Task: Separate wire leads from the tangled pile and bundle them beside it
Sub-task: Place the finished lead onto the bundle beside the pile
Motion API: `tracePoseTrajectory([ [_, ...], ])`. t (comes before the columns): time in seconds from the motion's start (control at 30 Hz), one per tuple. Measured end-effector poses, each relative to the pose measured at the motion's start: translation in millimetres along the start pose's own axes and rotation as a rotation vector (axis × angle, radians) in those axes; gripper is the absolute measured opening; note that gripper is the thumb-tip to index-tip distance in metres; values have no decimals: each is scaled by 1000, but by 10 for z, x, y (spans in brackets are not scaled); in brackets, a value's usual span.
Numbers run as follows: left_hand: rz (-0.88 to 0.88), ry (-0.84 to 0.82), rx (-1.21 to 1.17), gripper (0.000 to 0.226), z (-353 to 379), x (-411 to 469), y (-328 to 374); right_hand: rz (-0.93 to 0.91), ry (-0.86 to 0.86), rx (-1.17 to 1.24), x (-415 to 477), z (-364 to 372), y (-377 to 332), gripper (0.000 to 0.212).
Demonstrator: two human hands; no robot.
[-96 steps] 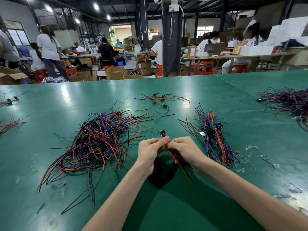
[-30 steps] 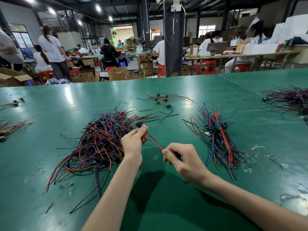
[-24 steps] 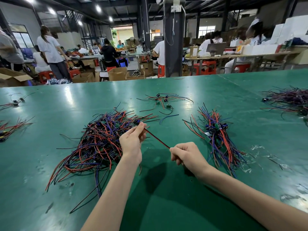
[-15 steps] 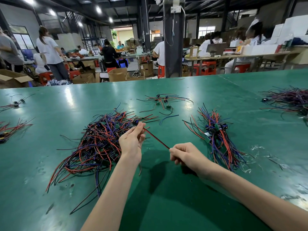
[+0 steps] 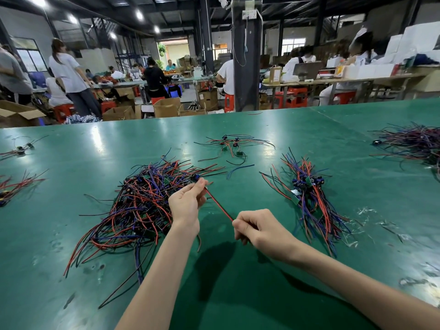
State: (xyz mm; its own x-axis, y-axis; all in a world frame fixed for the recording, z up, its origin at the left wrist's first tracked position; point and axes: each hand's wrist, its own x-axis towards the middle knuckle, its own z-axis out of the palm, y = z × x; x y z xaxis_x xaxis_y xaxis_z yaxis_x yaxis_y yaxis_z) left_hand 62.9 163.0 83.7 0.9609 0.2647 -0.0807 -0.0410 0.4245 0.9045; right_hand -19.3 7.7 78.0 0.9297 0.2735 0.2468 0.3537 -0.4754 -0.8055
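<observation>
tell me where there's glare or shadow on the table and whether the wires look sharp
Head view: ceiling lights glare on the green table at upper left; dark shadows fall on it at lower centre; the tangled pile and the held red lead look sharp.

L hand & R hand pinching red lead taut, tangled pile left

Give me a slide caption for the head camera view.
Left hand and right hand hold a red wire lead taut beside the tangled pile.
</observation>
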Motion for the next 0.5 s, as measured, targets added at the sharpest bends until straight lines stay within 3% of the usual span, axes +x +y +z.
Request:
tracePoseTrajectory([
  [0.2, -56, -15, -57, 7, -6, 3, 9, 321, -45, 165, 82, -66, 58, 41],
  [0.4, -90, -45, -58, 8, 0, -3, 9, 333, -177, 178, 62, -117, 65, 39],
  [0.5, -162, -138, -17, 7, 29, -53, -5, 316, -278, 189, 68, -196, 42, 37],
])
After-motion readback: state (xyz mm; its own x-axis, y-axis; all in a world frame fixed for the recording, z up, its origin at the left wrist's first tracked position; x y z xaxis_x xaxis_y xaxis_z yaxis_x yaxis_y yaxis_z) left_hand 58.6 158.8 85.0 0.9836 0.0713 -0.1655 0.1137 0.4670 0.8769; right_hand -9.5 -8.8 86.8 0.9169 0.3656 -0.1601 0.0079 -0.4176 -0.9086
